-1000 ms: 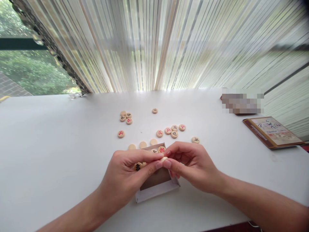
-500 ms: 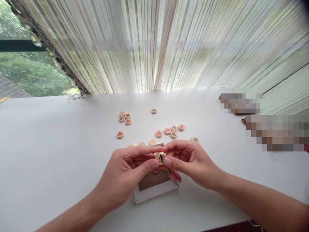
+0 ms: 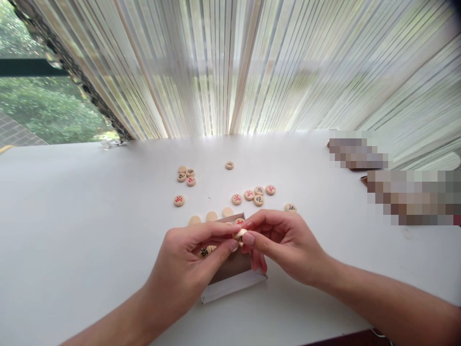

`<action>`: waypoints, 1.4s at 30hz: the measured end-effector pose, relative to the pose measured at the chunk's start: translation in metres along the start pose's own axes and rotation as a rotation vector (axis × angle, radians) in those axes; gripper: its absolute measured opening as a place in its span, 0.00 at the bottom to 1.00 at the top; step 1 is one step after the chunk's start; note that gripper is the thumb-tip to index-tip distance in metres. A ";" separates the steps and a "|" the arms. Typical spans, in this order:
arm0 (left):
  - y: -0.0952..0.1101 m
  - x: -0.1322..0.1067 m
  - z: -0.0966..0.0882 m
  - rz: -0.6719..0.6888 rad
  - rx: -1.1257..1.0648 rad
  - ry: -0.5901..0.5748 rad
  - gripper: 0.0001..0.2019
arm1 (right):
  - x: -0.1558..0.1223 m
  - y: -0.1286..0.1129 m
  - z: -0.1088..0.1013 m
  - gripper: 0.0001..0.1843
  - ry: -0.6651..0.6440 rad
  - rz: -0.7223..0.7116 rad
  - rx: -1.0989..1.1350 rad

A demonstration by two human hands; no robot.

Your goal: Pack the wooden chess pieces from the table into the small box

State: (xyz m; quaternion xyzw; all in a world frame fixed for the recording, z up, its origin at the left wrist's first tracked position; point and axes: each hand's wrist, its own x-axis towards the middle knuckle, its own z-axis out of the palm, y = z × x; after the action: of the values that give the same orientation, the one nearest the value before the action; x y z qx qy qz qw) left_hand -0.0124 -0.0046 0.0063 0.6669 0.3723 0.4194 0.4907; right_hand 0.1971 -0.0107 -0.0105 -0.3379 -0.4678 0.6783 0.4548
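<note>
Between the fingertips of my left hand (image 3: 196,259) and my right hand (image 3: 284,242) is a round wooden Chinese chess piece (image 3: 240,236), tilted so its black character only partly shows. Both hands pinch it, thumbs nearest me. Below them lies a shallow open cardboard box (image 3: 234,286) with a white rim and brown inside. Some pieces are in its far part: a red-marked piece (image 3: 239,222) shows past my fingers, and a black-marked piece (image 3: 205,252) shows through the gap of my left hand. My hands hide much of the box.
Several chess pieces lie on the white table (image 3: 90,230) beyond the box, including a red one (image 3: 179,200) at left and a black one (image 3: 290,207) at right. Blank-side-up pieces (image 3: 212,216) sit by the box's far edge. Two blurred-out objects (image 3: 360,154) stand at far right.
The chess piece in my fingers has turned from facing me to tilted. My hands shifted slightly, and more of the box's far side and the pieces inside now show.
</note>
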 end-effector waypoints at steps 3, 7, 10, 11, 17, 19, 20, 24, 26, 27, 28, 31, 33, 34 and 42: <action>0.002 0.001 0.001 0.043 0.022 0.014 0.14 | -0.001 -0.001 0.002 0.11 -0.002 -0.031 -0.010; 0.005 0.003 0.002 0.000 -0.052 0.015 0.14 | -0.001 -0.001 0.002 0.12 -0.012 -0.029 0.017; 0.006 0.003 0.004 -0.060 -0.117 -0.011 0.14 | 0.000 0.000 0.002 0.12 -0.009 -0.028 0.026; 0.006 0.002 0.004 -0.077 -0.138 -0.021 0.13 | 0.000 0.000 0.002 0.12 -0.011 -0.027 0.029; 0.009 0.004 0.003 -0.171 -0.279 -0.048 0.12 | 0.001 -0.003 0.001 0.09 -0.055 0.003 0.070; 0.007 0.005 0.002 -0.202 -0.287 -0.041 0.11 | 0.001 -0.003 0.000 0.09 -0.064 0.021 0.093; 0.007 0.005 0.002 -0.220 -0.291 -0.039 0.11 | 0.001 -0.003 0.000 0.09 -0.068 0.032 0.104; 0.005 0.004 0.001 -0.283 -0.386 -0.050 0.10 | 0.001 -0.003 -0.003 0.09 -0.088 0.074 0.151; 0.006 0.004 0.001 -0.291 -0.445 -0.070 0.11 | 0.002 -0.003 -0.004 0.09 -0.094 0.082 0.176; 0.006 0.004 0.001 -0.291 -0.464 -0.081 0.11 | 0.002 -0.003 -0.004 0.08 -0.098 0.081 0.188; 0.007 0.004 0.001 -0.293 -0.477 -0.094 0.12 | 0.002 -0.002 -0.004 0.08 -0.101 0.078 0.198; 0.007 0.006 0.002 -0.305 -0.489 -0.111 0.13 | 0.002 -0.001 -0.003 0.09 -0.112 0.059 0.214; 0.007 0.006 0.002 -0.311 -0.485 -0.094 0.12 | 0.002 -0.001 -0.003 0.11 -0.114 0.058 0.212; 0.007 0.006 0.003 -0.311 -0.480 -0.089 0.12 | 0.002 -0.001 -0.002 0.12 -0.111 0.060 0.207; 0.007 0.000 0.006 -0.269 -0.378 -0.109 0.18 | 0.004 -0.004 0.002 0.18 -0.053 0.106 0.175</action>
State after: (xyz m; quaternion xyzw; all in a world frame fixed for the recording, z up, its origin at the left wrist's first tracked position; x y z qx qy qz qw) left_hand -0.0061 -0.0089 0.0119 0.5293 0.3455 0.3760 0.6776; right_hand 0.1957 -0.0070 -0.0061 -0.3027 -0.4001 0.7484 0.4337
